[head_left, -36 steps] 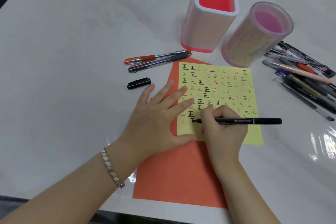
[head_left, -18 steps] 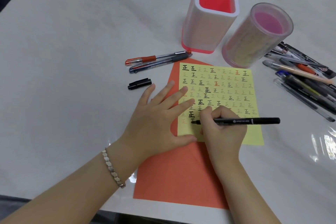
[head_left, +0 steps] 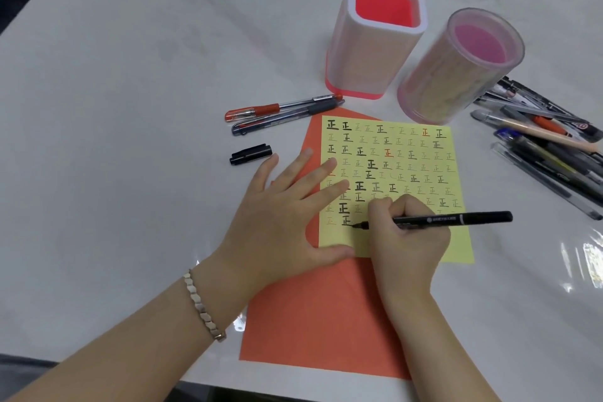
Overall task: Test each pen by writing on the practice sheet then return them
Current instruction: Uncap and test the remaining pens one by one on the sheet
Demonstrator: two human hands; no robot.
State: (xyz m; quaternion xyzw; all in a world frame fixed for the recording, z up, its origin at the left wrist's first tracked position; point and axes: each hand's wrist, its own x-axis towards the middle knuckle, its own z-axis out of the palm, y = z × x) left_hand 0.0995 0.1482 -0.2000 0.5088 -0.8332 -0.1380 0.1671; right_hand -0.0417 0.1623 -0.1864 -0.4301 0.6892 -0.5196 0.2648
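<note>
A yellow practice sheet point(head_left: 421, 170) covered with rows of written characters lies on an orange paper point(head_left: 313, 320). My right hand point(head_left: 404, 238) grips a black marker pen point(head_left: 456, 218), its tip touching the sheet's lower left beside a fresh black character. My left hand point(head_left: 280, 225) lies flat with spread fingers on the sheet's left edge and the orange paper. The marker's black cap point(head_left: 250, 154) lies on the table left of the papers. Two pens, a red one point(head_left: 280, 108) and a dark one point(head_left: 287, 117), lie above the cap.
Two pen holders stand behind the sheet: a white square one with a red inside point(head_left: 355, 52) and a clear round one with a pink inside point(head_left: 434, 88). A pile of several pens point(head_left: 551, 147) lies at the right. The white table's near edge point(head_left: 293, 385) runs below the orange paper.
The marker tip has shifted slightly right along the sheet's lower left, adding a stroke. My left hand has stayed flat in place.
</note>
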